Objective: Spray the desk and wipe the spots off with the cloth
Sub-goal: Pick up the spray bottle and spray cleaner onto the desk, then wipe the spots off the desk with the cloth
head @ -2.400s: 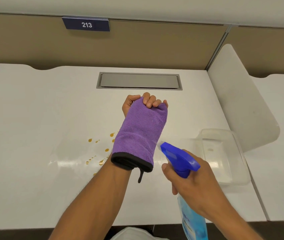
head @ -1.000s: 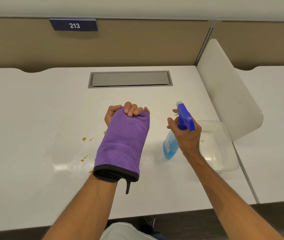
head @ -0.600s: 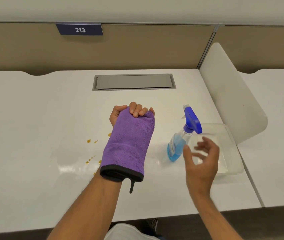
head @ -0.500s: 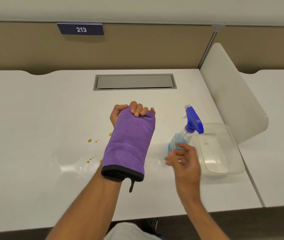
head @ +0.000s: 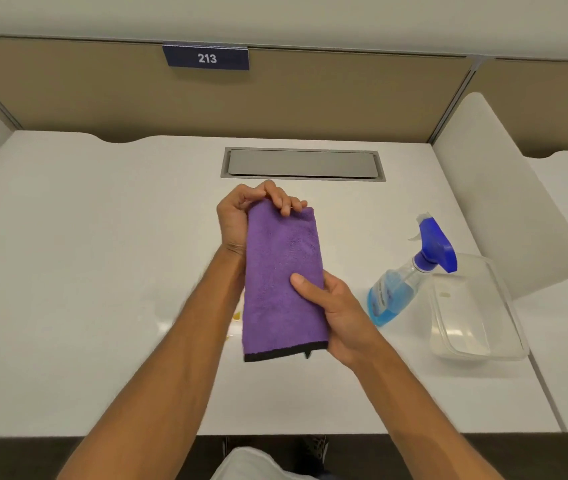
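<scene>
Right hand now on cloth

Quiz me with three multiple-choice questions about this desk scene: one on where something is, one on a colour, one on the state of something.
1. Where does the spray bottle stand?
A. On the desk beside the clear tub
B. In the right hand
C. On the floor

2. What colour is the cloth?
A. Green
B. Purple
C. White

3. How is the cloth held?
A. By no hand
B. By one hand
C. By both, the left hand included

Answers: 1 A, it stands free on the desk. 2 B, purple with a dark hem. 3 C, each grip closes on it.
</scene>
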`<state>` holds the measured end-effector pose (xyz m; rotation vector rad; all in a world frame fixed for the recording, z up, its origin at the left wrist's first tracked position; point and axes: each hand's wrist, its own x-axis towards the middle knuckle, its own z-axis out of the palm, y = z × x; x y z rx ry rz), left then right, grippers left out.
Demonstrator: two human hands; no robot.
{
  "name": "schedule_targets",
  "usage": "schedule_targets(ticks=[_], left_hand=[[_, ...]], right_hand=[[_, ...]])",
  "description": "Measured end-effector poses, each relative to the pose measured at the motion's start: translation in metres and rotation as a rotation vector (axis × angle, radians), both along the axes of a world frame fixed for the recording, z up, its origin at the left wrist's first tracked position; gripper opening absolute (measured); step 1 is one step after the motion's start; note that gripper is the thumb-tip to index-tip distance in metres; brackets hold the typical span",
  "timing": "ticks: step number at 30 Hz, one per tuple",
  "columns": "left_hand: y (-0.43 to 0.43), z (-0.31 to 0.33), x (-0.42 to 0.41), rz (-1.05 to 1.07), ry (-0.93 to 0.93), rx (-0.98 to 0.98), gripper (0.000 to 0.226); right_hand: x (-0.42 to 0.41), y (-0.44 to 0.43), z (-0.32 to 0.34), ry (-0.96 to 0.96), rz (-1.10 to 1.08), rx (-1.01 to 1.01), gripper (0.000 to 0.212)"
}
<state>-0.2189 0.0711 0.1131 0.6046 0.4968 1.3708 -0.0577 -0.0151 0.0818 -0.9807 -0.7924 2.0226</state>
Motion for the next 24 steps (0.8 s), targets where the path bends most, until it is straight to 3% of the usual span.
schedule_targets(ticks=[3, 7, 11, 14, 17, 19, 24], left_hand=[[-0.002, -0.010, -0.031, 0.046, 0.088, -0.011, 0.037], [-0.006, -0.030, -0.073, 0.094, 0.275, -0.095, 0.049], [-0.020, -0.055, -0.110, 0.241, 0.777, -0.286, 0.040], [-0.040, -0.081, -0.132, 0.332, 1.114, -0.325, 0.023], [-0.063, -0.113, -0.156, 0.281, 1.399, -0.391, 0.039], [-0.078, -0.134, -0.170, 0.206, 1.549, -0.403, 0.052], [-0.103, -0.177, -0.194, -0.002, 1.940, -0.321, 0.067]], right_hand=[[0.004, 0.009, 0.007, -0.323, 0.005, 0.224, 0.035], [0.012, 0.028, 0.002, -0.929, 0.026, 0.607, 0.028], [0.011, 0.059, -0.024, -1.637, 0.074, 0.870, 0.033], [0.008, 0.071, -0.055, -1.973, 0.196, 0.930, 0.056], [0.009, 0.078, -0.084, -2.103, 0.371, 0.879, 0.064], [0.007, 0.078, -0.103, -2.070, 0.464, 0.829, 0.063], [-0.001, 0.071, -0.128, -2.008, 0.465, 0.770, 0.059]])
